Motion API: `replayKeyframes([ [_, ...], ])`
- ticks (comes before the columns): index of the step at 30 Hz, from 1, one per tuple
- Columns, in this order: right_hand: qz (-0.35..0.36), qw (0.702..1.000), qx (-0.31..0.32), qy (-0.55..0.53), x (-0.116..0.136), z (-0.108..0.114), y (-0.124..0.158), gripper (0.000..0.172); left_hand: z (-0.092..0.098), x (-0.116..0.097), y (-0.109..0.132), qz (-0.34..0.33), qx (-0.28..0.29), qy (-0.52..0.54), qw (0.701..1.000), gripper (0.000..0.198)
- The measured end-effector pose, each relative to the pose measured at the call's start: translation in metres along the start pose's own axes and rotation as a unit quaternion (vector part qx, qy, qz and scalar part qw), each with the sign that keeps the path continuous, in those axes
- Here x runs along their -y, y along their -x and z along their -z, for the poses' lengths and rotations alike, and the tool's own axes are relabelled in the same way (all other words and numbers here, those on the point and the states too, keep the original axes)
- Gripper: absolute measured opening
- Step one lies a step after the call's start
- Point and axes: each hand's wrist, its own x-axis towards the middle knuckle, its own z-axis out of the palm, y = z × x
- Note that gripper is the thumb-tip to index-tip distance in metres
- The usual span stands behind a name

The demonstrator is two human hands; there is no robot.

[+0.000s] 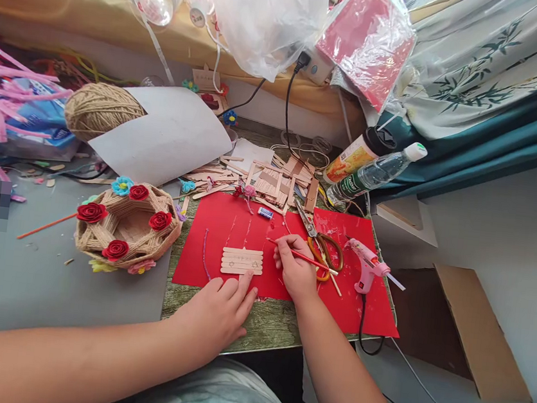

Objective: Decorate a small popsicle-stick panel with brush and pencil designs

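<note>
Several pale craft sticks lie side by side as a small panel (pixel 241 261) on red paper (pixel 205 223). Faint pencil marks and small star-like shapes show on the panel. My left hand (pixel 218 307) rests at its lower edge, index fingertip touching the bottom stick, fingers stretched out. To the right of the panel, my right hand (pixel 296 274) is closed around a red pencil (pixel 311 259), its point facing left above the paper. Scissors with orange-brown handles (pixel 325 250) lie just beyond the right hand. A small eraser (pixel 265 213) sits above the panel.
A pink glue gun (pixel 367 263) lies at right, its cord off the table edge. Loose craft sticks (pixel 273 182), a water bottle (pixel 373 174) and a patterned cup (pixel 357 156) stand behind. At left are a twine basket with red roses (pixel 86 232) and a twine ball (pixel 101 111).
</note>
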Motion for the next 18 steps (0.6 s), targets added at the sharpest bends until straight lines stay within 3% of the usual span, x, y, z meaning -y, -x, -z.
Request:
replayKeyframes([
  [4, -0.002, 1.0, -0.007, -0.006, 0.008, 0.009, 0.008, 0.031, -0.003, -0.004, 0.003, -0.001, 0.004, -0.005, 1.0, 0.067],
  [9, -0.054, 0.996, 0.046, 0.058, 0.013, 0.026, 0.023, 0.032, -0.002, -0.003, 0.002, 0.004, 0.007, 0.012, 1.0, 0.066],
  [18, -0.058, 0.993, -0.005, 0.106, 0.007, 0.021, 0.019, 0.04, -0.002, -0.001, 0.0, -0.002, 0.016, 0.017, 1.0, 0.068],
])
